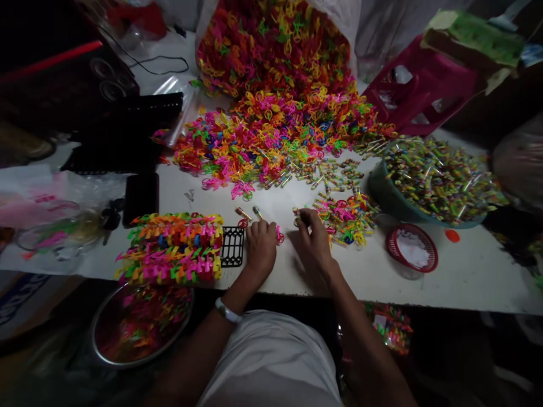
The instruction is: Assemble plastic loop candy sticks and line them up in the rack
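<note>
My left hand (261, 249) is closed over the white table, fingers curled down just right of a black grid rack (232, 247). What its fingers hold is hidden. Beside its fingertips lies a small pink plastic piece with a ring (280, 234), and beyond them lie two small clear tubes with coloured contents, a left tube (242, 213) and a right tube (257, 212). My right hand (314, 234) pinches a tiny multicoloured tube (296, 211) between thumb and fingertips. Rows of bright plastic pieces (173, 249) cover most of the rack.
A large heap of coloured plastic pieces (271, 133) spills from a white sack (352, 28). At right stand a teal basin (377, 183) of tubes and a red basket (392, 249) with white bits. A phone (141, 199) lies left. Below the table edge is a metal bowl (97, 345).
</note>
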A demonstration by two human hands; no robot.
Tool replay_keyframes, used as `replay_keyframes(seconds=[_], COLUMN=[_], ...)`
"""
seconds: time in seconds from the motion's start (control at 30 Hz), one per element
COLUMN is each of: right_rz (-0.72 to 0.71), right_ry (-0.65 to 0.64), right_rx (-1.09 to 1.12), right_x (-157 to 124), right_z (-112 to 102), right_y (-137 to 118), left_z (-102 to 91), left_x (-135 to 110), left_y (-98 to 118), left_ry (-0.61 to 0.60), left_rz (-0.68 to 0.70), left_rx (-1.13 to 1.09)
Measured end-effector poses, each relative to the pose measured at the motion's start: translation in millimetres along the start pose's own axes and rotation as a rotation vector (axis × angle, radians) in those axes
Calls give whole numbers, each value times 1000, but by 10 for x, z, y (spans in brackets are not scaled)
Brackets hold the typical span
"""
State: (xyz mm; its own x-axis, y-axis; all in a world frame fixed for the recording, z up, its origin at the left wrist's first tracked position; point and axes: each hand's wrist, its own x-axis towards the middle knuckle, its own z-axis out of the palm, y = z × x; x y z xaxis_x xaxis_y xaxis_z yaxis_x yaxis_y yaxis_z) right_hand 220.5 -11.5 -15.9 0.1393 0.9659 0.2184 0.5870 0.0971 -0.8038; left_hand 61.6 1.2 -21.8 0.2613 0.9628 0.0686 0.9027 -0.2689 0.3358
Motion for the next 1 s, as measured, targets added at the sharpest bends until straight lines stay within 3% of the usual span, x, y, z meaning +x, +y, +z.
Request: replay_keyframes(seconds=[0.13, 0.27, 0.43, 0.57, 0.8, 1.0], right_rz=[153, 168, 219, 246, 185, 168], right_ry=[-95, -186, -159, -187, -177, -160], right_rx=[107, 91, 201, 183, 223, 206], right_x=[-493, -571, -402, -441, -509, -463], right_z=[39, 178, 178, 106, 130, 144], right_y=[-40, -112, -164, -147, -144, -124], left_z=[33, -26, -53, -37, -70, -45], left_x=[-85, -108, -138, -141, -126, -136], left_y=[-44, -63, -35, -53, -2, 22], left_ry=[73, 135, -69, -126, -208, -158], left_rz=[-79, -135, -330, -525, -615, -549], left_rx=[-104, -382, -1080, -1430, -1527, -1446])
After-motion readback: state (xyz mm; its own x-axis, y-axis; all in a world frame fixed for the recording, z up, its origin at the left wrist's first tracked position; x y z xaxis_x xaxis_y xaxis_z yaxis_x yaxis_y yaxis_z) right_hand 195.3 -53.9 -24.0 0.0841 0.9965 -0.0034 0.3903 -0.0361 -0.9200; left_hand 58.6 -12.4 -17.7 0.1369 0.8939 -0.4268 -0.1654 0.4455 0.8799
